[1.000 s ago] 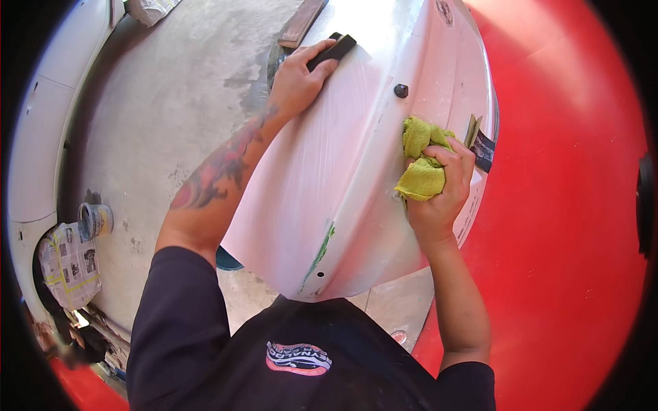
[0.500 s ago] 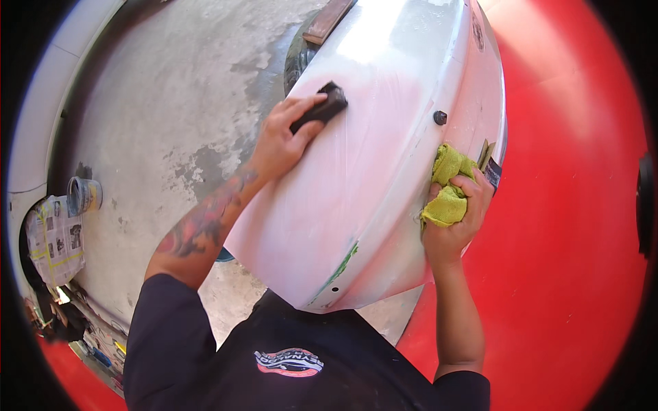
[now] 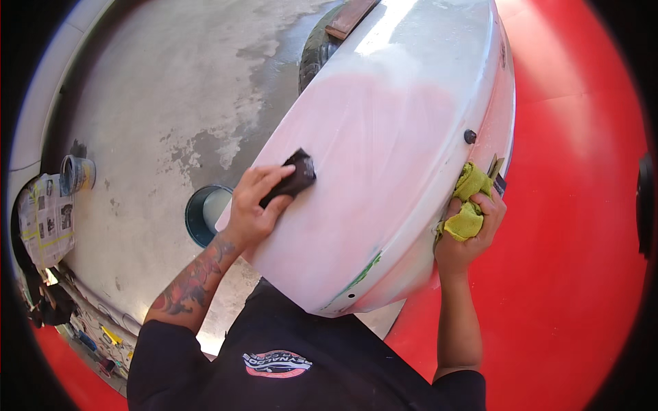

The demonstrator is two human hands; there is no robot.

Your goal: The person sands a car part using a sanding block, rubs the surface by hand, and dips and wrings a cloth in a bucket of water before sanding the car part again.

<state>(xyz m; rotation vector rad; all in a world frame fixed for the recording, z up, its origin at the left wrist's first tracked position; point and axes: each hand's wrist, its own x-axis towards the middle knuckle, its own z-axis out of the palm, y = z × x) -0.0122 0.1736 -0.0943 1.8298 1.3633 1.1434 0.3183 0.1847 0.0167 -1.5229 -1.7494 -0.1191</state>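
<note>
Panel point(image 3: 363, 198) patchy pink-white, left hand point(image 3: 255, 205) clamped on black block point(image 3: 299, 172), right hand point(image 3: 471, 249) gripping green cloth point(image 3: 469, 218), dark-patched concrete floor point(image 3: 151, 103)

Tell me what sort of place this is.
Probably a car body workshop: the left hand holds a black block on a patchy pink-and-white panel, and newspaper with yellow tape shows at the side of a white car.

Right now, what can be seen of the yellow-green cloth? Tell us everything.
The yellow-green cloth is crumpled into thick folds and looks soft, like towelling. Gripped in the right hand, it bulges out in an upper and a lower lobe. It lies at the right side of the pale curved panel, apparently touching it.
</note>
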